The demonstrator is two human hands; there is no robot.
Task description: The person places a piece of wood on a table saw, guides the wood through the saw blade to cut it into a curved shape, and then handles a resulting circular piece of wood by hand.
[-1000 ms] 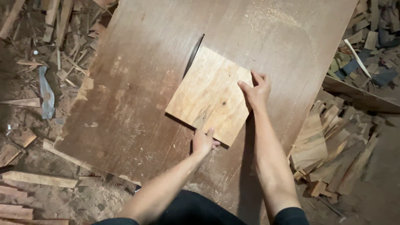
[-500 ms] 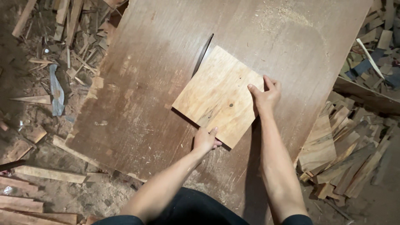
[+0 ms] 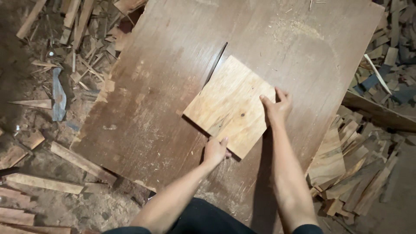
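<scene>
We press a pale square board (image 3: 231, 105) flat on the brown bench (image 3: 147, 112), its far corner at the end of a dark slot (image 3: 216, 63). Our left hand (image 3: 215, 151) rests on the near edge, fingers together on the wood. Our right hand (image 3: 276, 107) sits at the right edge, fingers curled over it; how firmly, we cannot quite tell. Offcuts (image 3: 346, 169) are heaped to the right, and scraps (image 3: 65, 52) litter the floor to the left.
</scene>
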